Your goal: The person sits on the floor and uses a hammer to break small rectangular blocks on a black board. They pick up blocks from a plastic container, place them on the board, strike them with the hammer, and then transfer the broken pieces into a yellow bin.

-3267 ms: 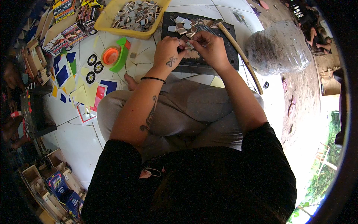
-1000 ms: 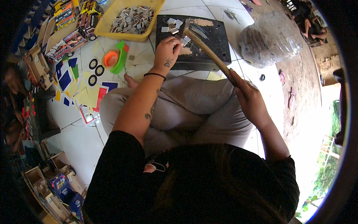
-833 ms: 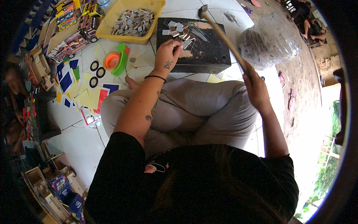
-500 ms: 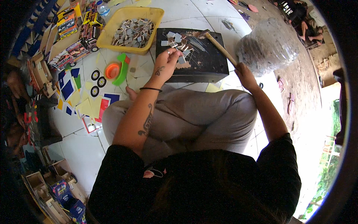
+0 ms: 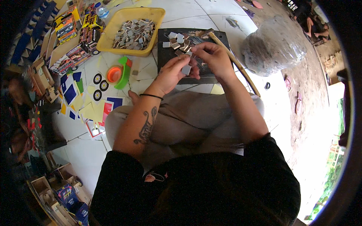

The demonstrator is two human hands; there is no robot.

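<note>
Left hand (image 5: pixel 174 73) pinching a small grey square tile (image 5: pixel 186 69) above a black work board (image 5: pixel 166 56), right hand (image 5: pixel 213 56) closing fingertips on it too, loose tiles (image 5: pixel 180 42) scattered behind, hammer (image 5: pixel 233 60) lying alongside, yellow tray (image 5: pixel 113 26) of tiles beyond.

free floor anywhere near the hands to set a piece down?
Bare white tile lies beyond the yellow tray and black board, and again between the board and the clear plastic bag, past the hammer handle. Crowded: the board under the left hand and right hand, and the coloured cards to the left.
</note>
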